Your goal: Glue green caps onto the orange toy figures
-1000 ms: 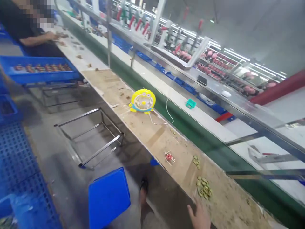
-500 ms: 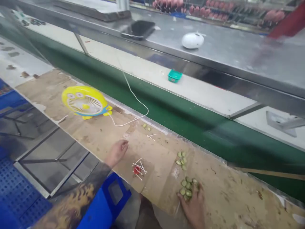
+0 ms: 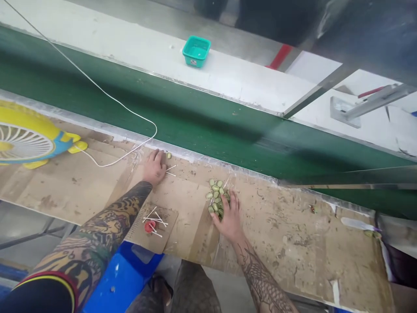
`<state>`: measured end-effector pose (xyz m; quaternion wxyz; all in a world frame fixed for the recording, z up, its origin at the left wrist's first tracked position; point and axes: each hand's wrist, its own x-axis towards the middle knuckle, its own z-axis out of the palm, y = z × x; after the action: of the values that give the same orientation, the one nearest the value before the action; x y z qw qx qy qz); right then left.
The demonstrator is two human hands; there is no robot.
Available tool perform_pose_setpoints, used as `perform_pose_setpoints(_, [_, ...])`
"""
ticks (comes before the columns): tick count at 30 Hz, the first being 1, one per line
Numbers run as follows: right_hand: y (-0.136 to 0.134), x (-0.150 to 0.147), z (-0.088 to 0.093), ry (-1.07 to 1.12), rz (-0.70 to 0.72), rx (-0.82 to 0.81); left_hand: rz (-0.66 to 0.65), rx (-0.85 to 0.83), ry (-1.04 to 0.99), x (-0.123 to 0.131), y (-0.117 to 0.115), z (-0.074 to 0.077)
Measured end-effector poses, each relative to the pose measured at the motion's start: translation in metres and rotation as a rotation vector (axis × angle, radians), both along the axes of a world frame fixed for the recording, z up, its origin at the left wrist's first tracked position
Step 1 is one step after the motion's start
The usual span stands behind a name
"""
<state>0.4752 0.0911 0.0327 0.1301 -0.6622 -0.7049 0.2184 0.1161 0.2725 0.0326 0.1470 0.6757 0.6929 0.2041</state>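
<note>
My right hand [image 3: 229, 217] rests with spread fingers on the right side of a cluster of small green oval pieces [image 3: 215, 188] on the cardboard. The fingers cover some of them. Farther left, my left hand [image 3: 154, 168] lies low over the cardboard near its far edge, fingers stretched forward. Just past its fingertips sits a single green oval piece [image 3: 168, 155]; what is under the palm is hidden. Two crossed cotton swabs [image 3: 170, 170] lie beside the left hand. Nearer me, several more swabs [image 3: 158, 220] lie across a small red cap [image 3: 150, 226] on a cardboard square [image 3: 167, 241].
A yellow fan [image 3: 29, 134] stands at the left, its white cord [image 3: 130, 111] crossing the green belt [image 3: 182, 115]. Beyond is a teal basket [image 3: 196, 51]. A white-bladed tool [image 3: 358, 224] lies far right. A blue stool [image 3: 120, 278] is below the bench.
My left hand has moved forward to the far edge, by the loose green pieces. My right hand has pushed its green pieces forward into the other group. The view has tilted down and right.
</note>
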Motion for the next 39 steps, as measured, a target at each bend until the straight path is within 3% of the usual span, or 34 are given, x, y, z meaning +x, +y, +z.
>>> perform_pose_setpoints(4, [0.046,-0.007,0.013,0.016,0.036,-0.006,-0.023,0.017,0.007,0.010,0.011,-0.002])
perform_pose_setpoints(8, [0.086,-0.013,0.015,0.042,0.251,-0.103,-0.109,-0.010,-0.009,0.019,0.020,-0.009])
perform_pose_setpoints(11, [0.083,-0.006,0.018,0.048,0.376,-0.179,-0.172,-0.032,-0.056,0.019,0.020,-0.012])
perform_pose_setpoints(14, [0.057,0.008,0.027,0.046,0.444,-0.222,-0.183,-0.034,-0.114,0.014,0.018,-0.008])
perform_pose_setpoints(16, [0.036,0.020,0.031,0.038,0.423,-0.216,-0.182,-0.030,-0.155,0.013,0.016,-0.003])
perform_pose_setpoints(19, [0.010,0.040,0.026,0.017,0.243,-0.147,-0.197,-0.022,-0.224,0.032,0.003,0.003])
perform_pose_setpoints(22, [-0.009,0.058,0.010,0.002,-0.018,-0.063,-0.263,-0.034,-0.303,0.079,-0.030,0.004])
perform_pose_setpoints(25, [-0.019,0.064,-0.003,0.005,-0.155,-0.019,-0.322,-0.067,-0.366,0.125,-0.069,0.000])
perform_pose_setpoints(28, [-0.013,0.059,-0.008,0.013,-0.139,-0.010,-0.316,-0.088,-0.371,0.136,-0.079,-0.004])
perform_pose_setpoints(34, [0.031,0.040,-0.007,0.068,0.022,-0.015,-0.181,-0.114,-0.266,0.096,-0.036,0.007])
perform_pose_setpoints(36, [0.042,0.034,-0.007,0.105,0.062,-0.017,-0.145,-0.106,-0.243,0.104,-0.046,0.016])
perform_pose_setpoints(39, [0.045,0.031,-0.007,0.169,0.070,-0.003,-0.169,-0.100,-0.252,0.148,-0.095,0.027])
